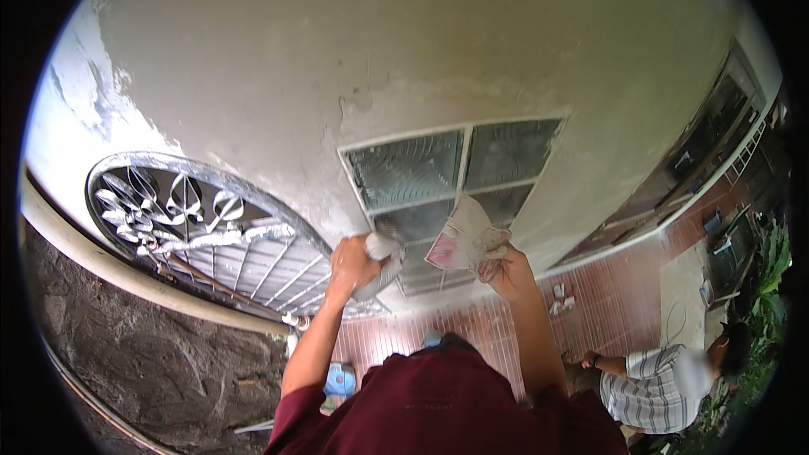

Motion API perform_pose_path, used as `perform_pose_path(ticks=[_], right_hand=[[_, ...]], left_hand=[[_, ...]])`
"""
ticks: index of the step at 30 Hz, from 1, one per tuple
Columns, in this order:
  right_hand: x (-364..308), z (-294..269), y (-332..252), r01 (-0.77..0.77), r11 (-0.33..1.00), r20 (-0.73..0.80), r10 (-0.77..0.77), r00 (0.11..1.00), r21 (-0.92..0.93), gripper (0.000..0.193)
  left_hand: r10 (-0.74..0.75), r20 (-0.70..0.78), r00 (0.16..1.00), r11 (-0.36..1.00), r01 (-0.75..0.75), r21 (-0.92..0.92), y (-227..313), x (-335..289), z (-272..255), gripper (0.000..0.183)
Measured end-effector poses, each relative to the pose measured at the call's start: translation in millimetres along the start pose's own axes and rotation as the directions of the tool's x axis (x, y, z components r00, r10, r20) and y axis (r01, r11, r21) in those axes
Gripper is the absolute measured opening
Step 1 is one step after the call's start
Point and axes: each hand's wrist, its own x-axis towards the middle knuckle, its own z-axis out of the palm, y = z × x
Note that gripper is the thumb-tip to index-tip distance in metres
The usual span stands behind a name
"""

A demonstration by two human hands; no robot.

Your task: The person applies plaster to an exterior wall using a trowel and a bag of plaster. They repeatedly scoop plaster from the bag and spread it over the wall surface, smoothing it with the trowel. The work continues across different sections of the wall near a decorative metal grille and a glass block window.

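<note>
My left hand (352, 264) is closed around a bunched, grey-white rag (385, 253), whose lower end hangs beside the metal gate. Dangling from the closed fingers of my right hand (504, 271) is a thin white cloth (463, 234) with pink patches. Both hands are raised in front of a window (462, 164) with a pale frame and several glass panes. The left pane (404, 170) carries whitish, wavy smears. From this view, I cannot tell whether either cloth touches the glass.
An ornamental metal gate (198, 206) with leaf shapes stands at left, above dark soil (160, 333). Red tiling (624, 295) covers the floor. A person in a striped shirt (653, 392) is at lower right near green plants (763, 295). Something blue (340, 379) sits below my left arm.
</note>
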Motion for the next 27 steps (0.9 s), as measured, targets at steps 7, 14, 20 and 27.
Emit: perform_pose_path(ticks=[7,14,20,27], right_hand=[[18,37,-57,0.055,0.997,0.309,-0.033,0.951,-0.062,0.032],[-1,44,-30,-0.128,0.904,0.145,0.203,0.968,-0.407,0.03],[-8,44,-23,-0.142,0.877,0.155,0.236,0.959,-0.458,0.028],[7,12,-17,-0.245,0.927,0.053,0.27,0.961,-0.282,0.038]], left_hand=[[-0.166,0.046,0.985,0.509,0.125,-0.852,15,-28,-14,0.032],[-0.062,0.037,0.997,0.592,0.067,-0.803,57,-32,-52,0.03],[0.002,0.053,0.999,0.646,0.039,-0.762,67,-30,-45,0.025],[0.101,-0.073,0.992,0.974,-0.113,-0.198,37,-28,-16,0.027]])
